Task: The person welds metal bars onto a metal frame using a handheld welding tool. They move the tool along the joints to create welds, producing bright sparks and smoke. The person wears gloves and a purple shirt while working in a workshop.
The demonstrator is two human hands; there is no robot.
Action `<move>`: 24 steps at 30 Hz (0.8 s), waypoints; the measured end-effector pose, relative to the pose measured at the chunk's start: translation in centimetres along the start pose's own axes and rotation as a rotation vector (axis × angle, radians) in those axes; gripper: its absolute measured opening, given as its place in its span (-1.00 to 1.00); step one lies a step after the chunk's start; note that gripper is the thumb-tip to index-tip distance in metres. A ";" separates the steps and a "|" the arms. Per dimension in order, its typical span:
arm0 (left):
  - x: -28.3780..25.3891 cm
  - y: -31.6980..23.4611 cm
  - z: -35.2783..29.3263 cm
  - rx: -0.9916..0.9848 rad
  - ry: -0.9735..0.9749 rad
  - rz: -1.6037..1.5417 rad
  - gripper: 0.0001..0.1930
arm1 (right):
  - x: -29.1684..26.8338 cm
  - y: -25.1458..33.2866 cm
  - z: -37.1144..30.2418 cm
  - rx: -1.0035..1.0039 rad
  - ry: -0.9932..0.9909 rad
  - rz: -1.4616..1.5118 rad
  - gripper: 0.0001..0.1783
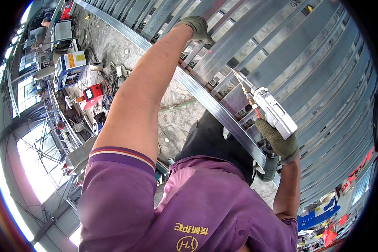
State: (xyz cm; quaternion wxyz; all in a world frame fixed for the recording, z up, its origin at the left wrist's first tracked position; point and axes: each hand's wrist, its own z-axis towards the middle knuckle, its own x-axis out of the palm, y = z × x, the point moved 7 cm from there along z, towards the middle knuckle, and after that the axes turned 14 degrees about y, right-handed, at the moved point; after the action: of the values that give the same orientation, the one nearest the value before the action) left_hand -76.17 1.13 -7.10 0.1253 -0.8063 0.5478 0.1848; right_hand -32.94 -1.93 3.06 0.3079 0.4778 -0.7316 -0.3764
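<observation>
My left hand, in a grey-green knit glove, reaches out to the far side of a grid of silvery metal bars. Its fingers curl down over one narrow metal bar, and the fingertips are partly hidden. In my right hand, gloved the same way, is a welding gun with a white body, brass fittings and a thin pointed nozzle. The nozzle tip points toward the far left, close above the bars. I cannot tell whether it touches them.
A long metal rail edges the grid near my legs. On the concrete floor to the left lie cables, a red device with a screen and a blue-white machine. Blue and red items stand at the lower right.
</observation>
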 end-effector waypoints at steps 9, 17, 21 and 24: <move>0.3 0.3 1.0 0.002 0.056 0.075 -0.43 | 2.4 -1.4 -3.7 -0.092 -0.063 0.010 -0.48; -0.2 -0.2 1.0 0.095 0.121 0.144 -0.37 | 8.1 1.4 0.1 -0.160 -0.096 -0.360 -0.53; 0.0 0.4 1.5 0.169 0.116 0.159 -0.35 | 11.3 3.4 4.3 -0.123 -0.020 -0.432 -0.59; -0.4 -0.1 1.3 0.204 0.037 0.112 -0.32 | 13.3 4.8 7.3 -0.176 -0.103 -0.464 -0.55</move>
State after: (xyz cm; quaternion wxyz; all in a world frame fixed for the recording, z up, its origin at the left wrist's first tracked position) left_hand -76.44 1.96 -8.10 0.1859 -0.7607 0.6103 0.1197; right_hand -45.82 -11.20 4.47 0.2162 0.5844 -0.5815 -0.5230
